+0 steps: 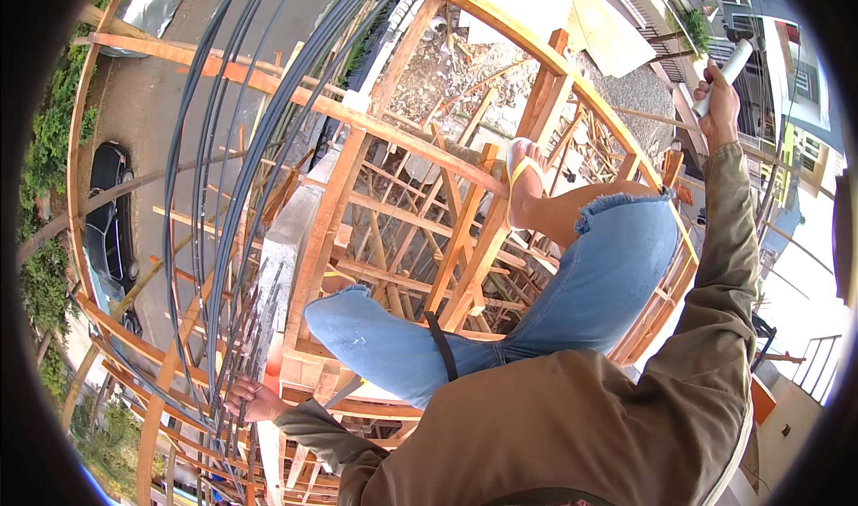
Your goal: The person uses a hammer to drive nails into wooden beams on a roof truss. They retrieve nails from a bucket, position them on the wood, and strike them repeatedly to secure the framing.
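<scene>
High on the right, my right hand [720, 111] is closed round the pale handle of a hammer [735, 61], whose dark head points up and away. At the lower left, my left hand [254, 400] curls its fingers round thin steel rods [253, 327] that stand beside a grey concrete edge [279, 260]. Which of the rods it grips is hard to make out. A bundle of black cables [234, 162] runs past just left of that hand.
I straddle a timber framework, one sandalled foot [525, 171] on a beam [487, 247]. A curved wooden strip [500, 14] arcs across the far side. Rubble and loose boards [478, 72] lie below. Down on the street at left stands a dark car [109, 206].
</scene>
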`<action>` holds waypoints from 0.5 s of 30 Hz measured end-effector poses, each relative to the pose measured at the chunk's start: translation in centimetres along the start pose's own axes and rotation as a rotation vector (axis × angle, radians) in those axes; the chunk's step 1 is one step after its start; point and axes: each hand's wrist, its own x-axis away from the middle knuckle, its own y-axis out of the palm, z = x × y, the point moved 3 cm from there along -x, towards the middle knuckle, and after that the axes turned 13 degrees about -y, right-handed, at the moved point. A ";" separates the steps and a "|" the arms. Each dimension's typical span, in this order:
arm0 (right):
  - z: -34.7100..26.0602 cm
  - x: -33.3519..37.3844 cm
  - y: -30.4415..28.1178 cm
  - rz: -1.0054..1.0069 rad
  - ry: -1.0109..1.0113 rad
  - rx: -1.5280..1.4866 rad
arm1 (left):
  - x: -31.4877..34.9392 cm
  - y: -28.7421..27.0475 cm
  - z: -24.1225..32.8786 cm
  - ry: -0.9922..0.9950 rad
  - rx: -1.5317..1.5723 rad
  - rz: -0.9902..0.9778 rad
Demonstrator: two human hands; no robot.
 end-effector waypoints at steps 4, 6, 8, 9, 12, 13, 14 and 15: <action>8.9 1.5 7.0 -0.238 0.080 0.089 | 0.5 0.3 0.5 0.043 0.093 0.085; 12.4 1.5 9.8 -0.390 0.141 0.114 | 0.1 -1.1 0.6 0.103 0.074 0.168; 15.7 1.3 12.2 -0.552 0.108 0.140 | -0.4 -3.7 1.0 0.120 0.098 0.134; 16.9 1.3 13.6 -0.583 0.035 0.143 | -0.5 -4.2 0.8 0.151 0.118 0.157; 19.4 0.3 17.3 -0.740 -0.007 0.121 | -3.1 -7.3 1.7 0.214 0.096 0.191; 19.7 0.0 18.1 -0.767 -0.034 0.127 | -3.6 -5.9 0.7 0.220 0.119 0.301; 19.9 -0.3 18.8 -0.794 -0.054 0.139 | -3.7 -4.7 0.1 0.219 0.135 0.414; 20.8 -0.7 20.6 -0.857 -0.057 0.123 | -2.9 -8.6 5.2 0.243 0.221 0.453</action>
